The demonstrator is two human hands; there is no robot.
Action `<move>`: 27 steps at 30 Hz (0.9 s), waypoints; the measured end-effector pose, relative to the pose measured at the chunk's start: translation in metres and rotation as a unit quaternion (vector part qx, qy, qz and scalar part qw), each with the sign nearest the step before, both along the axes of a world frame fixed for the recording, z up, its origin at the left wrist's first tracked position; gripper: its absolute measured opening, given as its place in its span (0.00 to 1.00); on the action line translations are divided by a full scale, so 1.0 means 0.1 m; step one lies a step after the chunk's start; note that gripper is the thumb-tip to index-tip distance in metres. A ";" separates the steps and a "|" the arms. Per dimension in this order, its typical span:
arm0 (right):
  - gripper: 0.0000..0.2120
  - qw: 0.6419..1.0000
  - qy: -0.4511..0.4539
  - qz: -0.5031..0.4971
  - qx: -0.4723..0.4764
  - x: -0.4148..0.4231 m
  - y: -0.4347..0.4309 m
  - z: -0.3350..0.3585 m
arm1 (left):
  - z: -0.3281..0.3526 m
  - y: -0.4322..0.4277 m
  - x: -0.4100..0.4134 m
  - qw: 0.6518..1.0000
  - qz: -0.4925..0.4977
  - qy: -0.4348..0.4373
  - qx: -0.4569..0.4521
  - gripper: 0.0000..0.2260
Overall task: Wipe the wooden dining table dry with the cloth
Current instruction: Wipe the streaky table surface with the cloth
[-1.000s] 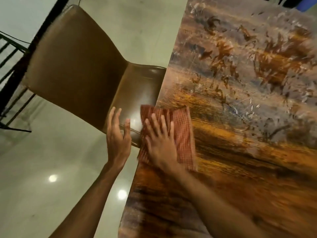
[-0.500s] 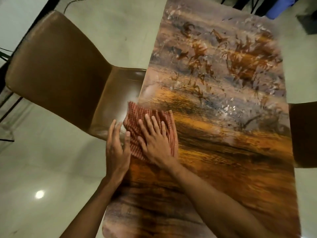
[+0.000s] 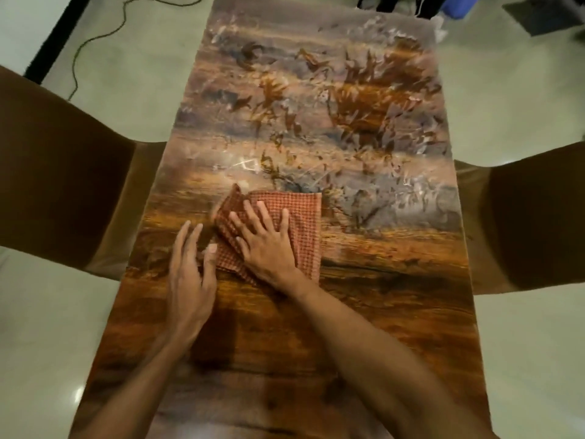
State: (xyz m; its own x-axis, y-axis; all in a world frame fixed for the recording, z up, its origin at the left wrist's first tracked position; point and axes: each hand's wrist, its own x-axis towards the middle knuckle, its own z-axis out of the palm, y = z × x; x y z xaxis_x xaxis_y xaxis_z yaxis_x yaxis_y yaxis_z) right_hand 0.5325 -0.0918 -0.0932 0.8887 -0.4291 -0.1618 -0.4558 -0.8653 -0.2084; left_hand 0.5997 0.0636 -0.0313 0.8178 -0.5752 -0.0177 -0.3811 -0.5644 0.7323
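brown chair (image 3: 63,185) left | brown chair (image 3: 531,223) right | cable (image 3: 95,39) on floor (image 3: 506,106)

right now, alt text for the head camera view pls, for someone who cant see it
A person's right hand presses flat on a red checked cloth on a long wooden table, while the left hand rests flat on the wood beside the cloth. Pale wet streaks cover the far half of the table, and a brown chair stands at each long side.

The table (image 3: 364,305) is glossy grained wood, streaked wet farther off. The cloth (image 3: 304,223) is matt checked weave. Both chairs (image 3: 63,185) look smooth leather-like.
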 end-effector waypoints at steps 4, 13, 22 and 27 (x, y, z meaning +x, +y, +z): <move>0.28 0.998 -0.028 -0.049 0.002 -0.60 -0.90 -0.03 | 0.04 -0.49 -0.26 0.999 -0.017 -0.031 0.016 0.25; 0.30 0.997 0.017 -0.077 -0.006 -1.44 -0.94 -0.04 | 0.03 -1.09 -0.88 0.997 -0.067 -0.023 0.035 0.25; 0.28 0.973 0.013 -0.229 0.002 -2.17 -1.62 0.09 | 0.05 -0.65 -1.09 0.997 -0.078 -0.012 0.012 0.25; 0.29 0.998 0.034 -0.056 0.003 -2.54 0.12 0.04 | 0.05 -0.16 -1.29 0.999 -0.040 0.006 0.004 0.24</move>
State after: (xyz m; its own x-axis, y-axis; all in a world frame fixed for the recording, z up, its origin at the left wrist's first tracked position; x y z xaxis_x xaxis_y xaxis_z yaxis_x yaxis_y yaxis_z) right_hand 0.2786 -0.0798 -0.0893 0.8218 -0.5241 -0.2237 -0.5631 -0.8068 -0.1788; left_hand 0.4711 0.0473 -0.0260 0.7685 -0.6391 -0.0312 -0.4173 -0.5376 0.7327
